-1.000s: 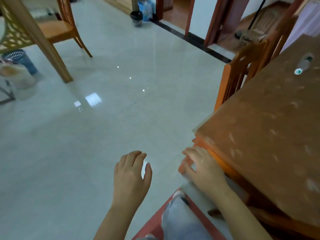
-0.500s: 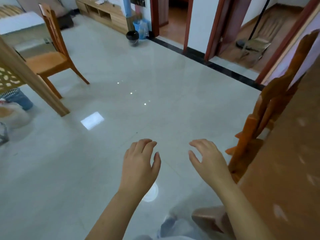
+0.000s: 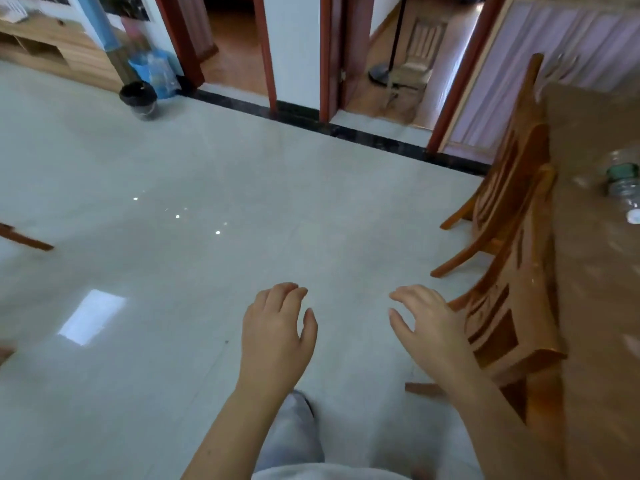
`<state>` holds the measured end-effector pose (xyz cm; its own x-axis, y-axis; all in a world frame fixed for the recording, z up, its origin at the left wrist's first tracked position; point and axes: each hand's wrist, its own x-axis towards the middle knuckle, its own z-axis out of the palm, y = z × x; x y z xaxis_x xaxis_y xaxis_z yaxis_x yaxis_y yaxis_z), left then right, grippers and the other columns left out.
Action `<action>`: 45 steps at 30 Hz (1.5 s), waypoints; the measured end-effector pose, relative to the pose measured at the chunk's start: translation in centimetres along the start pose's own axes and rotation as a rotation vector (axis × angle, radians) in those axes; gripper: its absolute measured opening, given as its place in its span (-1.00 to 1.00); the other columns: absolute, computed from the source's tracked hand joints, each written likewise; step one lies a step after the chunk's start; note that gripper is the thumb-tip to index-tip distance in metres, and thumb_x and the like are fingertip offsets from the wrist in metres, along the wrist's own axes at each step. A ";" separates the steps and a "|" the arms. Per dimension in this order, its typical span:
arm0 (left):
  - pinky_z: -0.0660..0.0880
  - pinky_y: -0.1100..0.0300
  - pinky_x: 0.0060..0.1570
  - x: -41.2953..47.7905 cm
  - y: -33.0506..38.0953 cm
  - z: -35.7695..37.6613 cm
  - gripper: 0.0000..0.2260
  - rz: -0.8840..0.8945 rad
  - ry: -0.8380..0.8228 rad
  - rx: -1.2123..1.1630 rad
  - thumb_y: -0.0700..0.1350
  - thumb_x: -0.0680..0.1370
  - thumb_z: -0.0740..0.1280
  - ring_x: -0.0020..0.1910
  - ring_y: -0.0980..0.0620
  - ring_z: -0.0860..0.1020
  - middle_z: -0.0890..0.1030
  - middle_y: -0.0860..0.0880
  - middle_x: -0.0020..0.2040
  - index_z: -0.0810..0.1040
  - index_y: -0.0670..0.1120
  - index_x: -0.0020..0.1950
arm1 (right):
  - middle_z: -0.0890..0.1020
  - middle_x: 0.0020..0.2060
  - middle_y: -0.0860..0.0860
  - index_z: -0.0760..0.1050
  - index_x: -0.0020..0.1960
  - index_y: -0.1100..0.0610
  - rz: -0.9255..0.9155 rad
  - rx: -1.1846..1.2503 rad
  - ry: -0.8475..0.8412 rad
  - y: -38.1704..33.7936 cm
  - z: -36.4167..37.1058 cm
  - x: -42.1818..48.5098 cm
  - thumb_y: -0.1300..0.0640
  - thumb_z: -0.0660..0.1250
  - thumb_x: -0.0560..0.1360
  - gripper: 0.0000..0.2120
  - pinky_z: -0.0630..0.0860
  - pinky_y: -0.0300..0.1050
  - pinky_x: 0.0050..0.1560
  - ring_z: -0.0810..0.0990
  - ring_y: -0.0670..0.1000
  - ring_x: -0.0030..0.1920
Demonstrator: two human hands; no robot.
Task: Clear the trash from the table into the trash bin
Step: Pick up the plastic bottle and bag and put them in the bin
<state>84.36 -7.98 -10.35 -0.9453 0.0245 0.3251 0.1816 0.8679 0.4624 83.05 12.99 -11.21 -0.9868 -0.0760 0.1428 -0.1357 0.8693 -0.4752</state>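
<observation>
A clear plastic bottle with a green label and white cap lies on its side on the brown table at the right edge. A small dark trash bin with a black liner stands on the floor far off at the upper left, near a doorway. My left hand hovers over the floor at centre, fingers apart, holding nothing. My right hand is beside it, fingers spread and empty, close to the back of a wooden chair.
Two orange-brown wooden chairs stand pushed against the table's left side, the farther chair behind the near one. A wide stretch of glossy grey floor lies between me and the bin. A blue bag and low wooden shelving sit beside the bin.
The view has swung up and to the right; the bin looks closer and the bottle on the table has come into sight. My right hand left the table edge. Both hands stay empty.
</observation>
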 end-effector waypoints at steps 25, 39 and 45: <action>0.48 0.06 -0.10 47.1 -0.3 15.3 -0.68 0.379 -0.162 -0.079 -0.07 0.46 0.14 -0.10 -0.15 0.57 0.63 -0.14 -0.04 0.59 -0.21 0.00 | 0.61 0.05 0.12 0.52 0.09 0.20 0.372 -0.008 0.295 11.3 -3.2 38.2 0.14 0.29 0.48 -0.78 0.31 -0.17 0.08 0.51 0.08 0.09; 0.48 0.04 0.00 63.0 16.5 31.6 -0.75 0.796 -0.435 -0.324 -0.09 0.44 0.26 -0.08 -0.12 0.61 0.66 -0.13 -0.04 0.61 -0.17 0.01 | 0.58 -0.03 0.04 0.54 0.04 0.15 0.903 -0.150 0.503 25.8 -10.7 44.2 0.22 0.36 0.42 -0.80 0.29 -0.49 -0.22 0.43 -0.12 -0.10; 0.50 0.15 -0.08 69.4 24.0 38.1 -0.76 0.990 -0.576 -0.486 -0.05 0.48 0.25 -0.11 -0.04 0.60 0.66 -0.10 -0.07 0.59 -0.15 0.00 | 0.49 -0.10 -0.03 0.53 0.02 0.13 1.161 -0.162 0.652 30.0 -13.7 47.3 0.19 0.31 0.46 -0.86 0.28 -0.34 -0.22 0.47 -0.01 -0.08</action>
<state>12.80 33.47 -8.14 -0.3037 0.8840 0.3554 0.8488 0.0816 0.5224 33.47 42.18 -6.82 -0.2951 0.9457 0.1363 0.8023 0.3227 -0.5022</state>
